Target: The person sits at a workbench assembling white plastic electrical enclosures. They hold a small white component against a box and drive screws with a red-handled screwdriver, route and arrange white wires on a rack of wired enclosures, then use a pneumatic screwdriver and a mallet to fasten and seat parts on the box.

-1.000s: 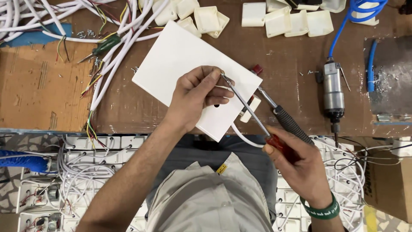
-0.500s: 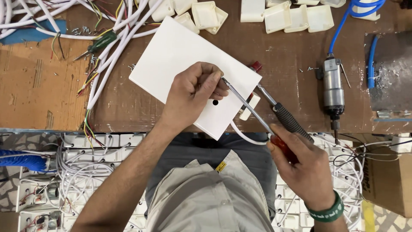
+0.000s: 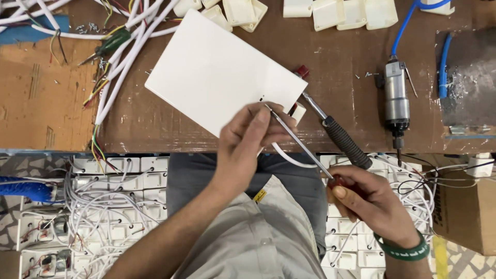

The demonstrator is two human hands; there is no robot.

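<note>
Left hand (image 3: 245, 142) is seen pinching the near corner of a white plate (image 3: 217, 72) on the desk (image 3: 336, 67); a red-handled screwdriver (image 3: 299, 142) is gripped by the right hand (image 3: 374, 201), tip at the corner. Fastening appears unfinished.

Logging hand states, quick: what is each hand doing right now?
Left hand: fingers closed on the white panel edge.
Right hand: closed on a red-handled screwdriver.
</note>
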